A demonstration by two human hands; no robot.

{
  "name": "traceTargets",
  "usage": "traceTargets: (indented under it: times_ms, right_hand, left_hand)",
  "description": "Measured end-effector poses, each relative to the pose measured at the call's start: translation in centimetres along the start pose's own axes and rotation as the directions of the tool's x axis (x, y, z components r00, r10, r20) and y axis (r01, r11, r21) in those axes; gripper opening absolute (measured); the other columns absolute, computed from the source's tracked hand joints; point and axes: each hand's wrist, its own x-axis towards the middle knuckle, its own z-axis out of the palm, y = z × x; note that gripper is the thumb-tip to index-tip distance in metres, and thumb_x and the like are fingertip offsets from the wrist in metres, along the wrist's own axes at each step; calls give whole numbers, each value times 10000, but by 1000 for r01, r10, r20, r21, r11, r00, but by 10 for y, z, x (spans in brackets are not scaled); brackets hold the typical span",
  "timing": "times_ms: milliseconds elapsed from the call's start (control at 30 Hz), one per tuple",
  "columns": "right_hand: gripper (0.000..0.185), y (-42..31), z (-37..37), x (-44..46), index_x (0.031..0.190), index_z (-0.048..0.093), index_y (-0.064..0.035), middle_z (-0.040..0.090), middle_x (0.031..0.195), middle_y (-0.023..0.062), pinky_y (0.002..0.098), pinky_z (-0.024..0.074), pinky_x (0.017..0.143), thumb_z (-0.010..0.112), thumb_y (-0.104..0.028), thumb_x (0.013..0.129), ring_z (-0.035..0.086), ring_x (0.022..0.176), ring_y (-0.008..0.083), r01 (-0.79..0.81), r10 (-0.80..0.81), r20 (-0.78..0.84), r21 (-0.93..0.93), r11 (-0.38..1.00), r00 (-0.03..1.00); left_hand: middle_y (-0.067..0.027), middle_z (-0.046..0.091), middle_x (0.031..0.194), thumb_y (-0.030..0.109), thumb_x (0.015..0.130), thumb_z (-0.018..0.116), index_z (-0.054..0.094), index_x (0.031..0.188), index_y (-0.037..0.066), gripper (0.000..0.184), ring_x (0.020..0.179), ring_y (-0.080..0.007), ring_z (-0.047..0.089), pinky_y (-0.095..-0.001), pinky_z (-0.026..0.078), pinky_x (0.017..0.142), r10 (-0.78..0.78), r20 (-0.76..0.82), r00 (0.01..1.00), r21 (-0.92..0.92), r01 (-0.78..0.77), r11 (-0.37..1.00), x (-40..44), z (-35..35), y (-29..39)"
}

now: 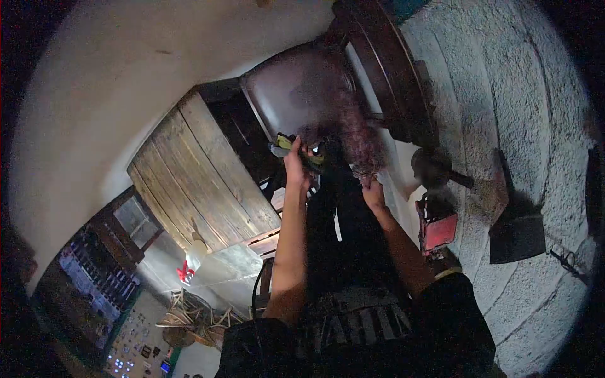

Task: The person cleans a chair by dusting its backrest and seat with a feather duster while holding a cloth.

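Note:
My left hand point(296, 170) is closed on a small yellow-green, grey and black item point(285, 143), whose exact kind I cannot make out. It is held in front of the dark brown, smooth seat or back of a chair point(296, 82). Lower and to the right, my right hand point(374, 192) grips the handle end of a reddish-brown feather duster point(362, 135). The duster's fluffy head points upward and is smeared by motion. Its edge overlaps the chair in view; whether they touch I cannot tell.
A wooden plank tabletop point(195, 176) stands to the left, with a spray bottle with a red head point(189, 264) near its edge. At right are a red box-like object point(438, 230), a dark shovel-like blade point(517, 239) and a rough whitish wall point(498, 94).

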Motion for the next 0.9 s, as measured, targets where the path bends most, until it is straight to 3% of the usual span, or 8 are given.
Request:
traceTargets:
  times_ms: [100,233,333,433,533,667,767,900]
  right_hand:
    - [308,-10,-8,30,1101,564,-21,620,805,283,505,499,660,512,-253,906,608,767,462,71,-62,145,-59,996,987]
    - [310,-57,7,81,1075,596,-37,617,815,284,529,476,669,524,-287,907,602,792,477,-39,43,65,-67,997,997]
    - [299,-99,16,122,1089,605,-42,616,870,295,512,482,707,519,-262,906,610,845,456,106,-101,-63,71,992,993]
    - [294,-134,26,141,1084,604,-15,620,951,292,498,473,773,518,-237,912,598,929,449,29,5,218,-154,988,976]
    - [659,-151,58,145,1458,277,-76,571,1191,261,478,448,919,558,-202,875,599,979,433,192,-184,-229,11,981,956]
    - [737,-187,36,122,1514,37,-146,471,1319,290,498,497,735,467,-290,934,620,910,456,198,-188,-77,160,967,979]
    - [785,-166,68,114,1508,-55,-191,626,1034,291,500,489,641,458,-360,939,635,792,446,276,-200,-340,190,942,919]
    - [502,-151,45,95,1339,340,-73,637,882,274,496,501,702,492,-283,909,616,832,455,-54,61,-82,86,995,995]
  left_hand:
    - [13,476,678,222,898,608,493,790,119,189,617,-125,483,-270,401,583,-16,-25,1000,25,16,1000,6,35,11]
    - [9,463,665,219,908,596,477,823,123,175,613,-132,487,-280,408,588,46,5,999,195,-46,980,20,73,29]
    - [1,482,693,221,893,611,497,841,119,162,622,-135,485,-280,406,595,76,35,997,209,-81,974,37,103,49]
    - [-7,506,728,223,882,622,520,860,113,151,635,-137,487,-284,408,603,110,83,991,211,-125,970,76,119,62]
    - [-1,485,703,212,892,609,499,862,120,147,624,-140,484,-288,408,601,124,129,984,171,-145,975,107,140,75]
    - [3,468,689,207,912,577,484,862,124,135,640,-144,490,-299,411,615,126,183,975,195,-161,967,118,165,91]
    - [3,460,695,214,920,566,490,874,121,129,645,-144,486,-300,411,636,82,197,977,217,-125,968,126,168,93]
    - [6,452,697,212,921,565,495,882,121,121,656,-143,479,-293,407,656,29,242,970,241,-89,966,121,163,88]
